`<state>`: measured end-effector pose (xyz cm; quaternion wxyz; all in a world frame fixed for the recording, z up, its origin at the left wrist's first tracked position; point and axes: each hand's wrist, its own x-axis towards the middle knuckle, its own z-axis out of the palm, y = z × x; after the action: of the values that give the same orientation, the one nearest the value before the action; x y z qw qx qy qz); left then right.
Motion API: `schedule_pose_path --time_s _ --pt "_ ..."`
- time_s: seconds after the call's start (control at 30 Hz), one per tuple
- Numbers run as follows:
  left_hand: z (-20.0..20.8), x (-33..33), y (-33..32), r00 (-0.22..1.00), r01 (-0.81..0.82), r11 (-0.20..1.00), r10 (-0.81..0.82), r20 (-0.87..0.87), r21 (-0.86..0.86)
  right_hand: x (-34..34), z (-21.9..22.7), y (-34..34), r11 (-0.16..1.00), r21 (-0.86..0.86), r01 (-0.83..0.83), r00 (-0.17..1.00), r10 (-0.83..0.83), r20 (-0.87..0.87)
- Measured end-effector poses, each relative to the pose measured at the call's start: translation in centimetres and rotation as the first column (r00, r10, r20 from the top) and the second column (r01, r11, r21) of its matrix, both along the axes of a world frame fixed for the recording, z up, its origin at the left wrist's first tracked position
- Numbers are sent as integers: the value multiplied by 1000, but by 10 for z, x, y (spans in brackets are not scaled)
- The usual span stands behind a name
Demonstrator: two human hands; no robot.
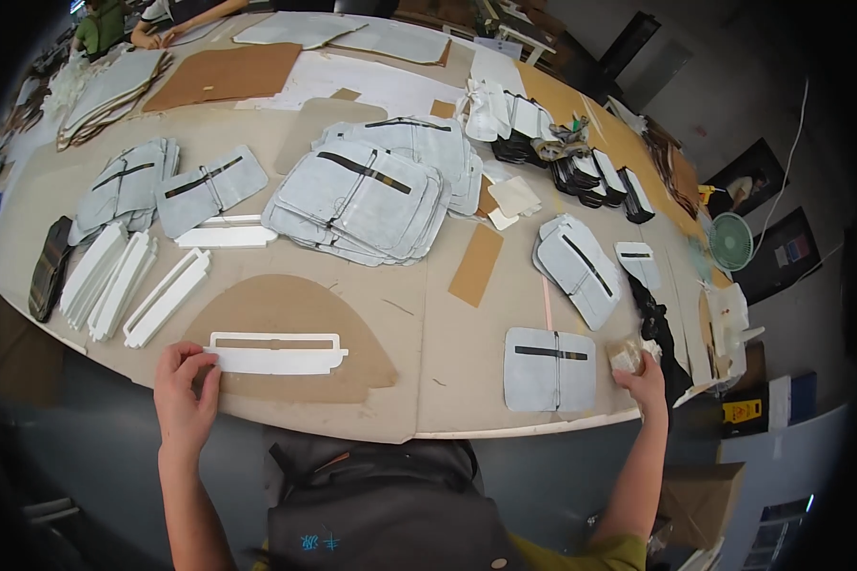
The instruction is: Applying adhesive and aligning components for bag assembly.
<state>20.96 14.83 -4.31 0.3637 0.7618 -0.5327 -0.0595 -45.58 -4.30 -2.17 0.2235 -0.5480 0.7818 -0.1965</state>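
My left hand (189, 385) pinches the left end of a white slotted strip (281, 362), a flat frame with a long narrow opening. It lies over a brown half-round board (257, 305) near the table's front edge. At the right, my right hand (646, 381) has its fingers closed on a small tan block (626, 356); its exact kind I cannot make out. Just left of that block lies a single light grey panel (549, 385) with a black slot and a cord down its middle.
Stacked grey panels (352, 205) fill the middle of the table (390, 324). White slotted strips (119, 285) lie at the left beside a dark folded piece (49, 271). More panels (579, 266) and black cloth (665, 333) are at the right. Another person's hands (157, 40) work at the far left.
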Motion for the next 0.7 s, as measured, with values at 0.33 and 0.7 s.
schedule_pose_path --time_s 0.33,0.7 --pt "17 -10 1 992 -14 994 0 129 106 1 -13 -2 847 -441 -296 848 21 -530" --pt "19 -13 5 992 -47 980 23 124 191 345 10 33 449 -394 -802 368 891 265"
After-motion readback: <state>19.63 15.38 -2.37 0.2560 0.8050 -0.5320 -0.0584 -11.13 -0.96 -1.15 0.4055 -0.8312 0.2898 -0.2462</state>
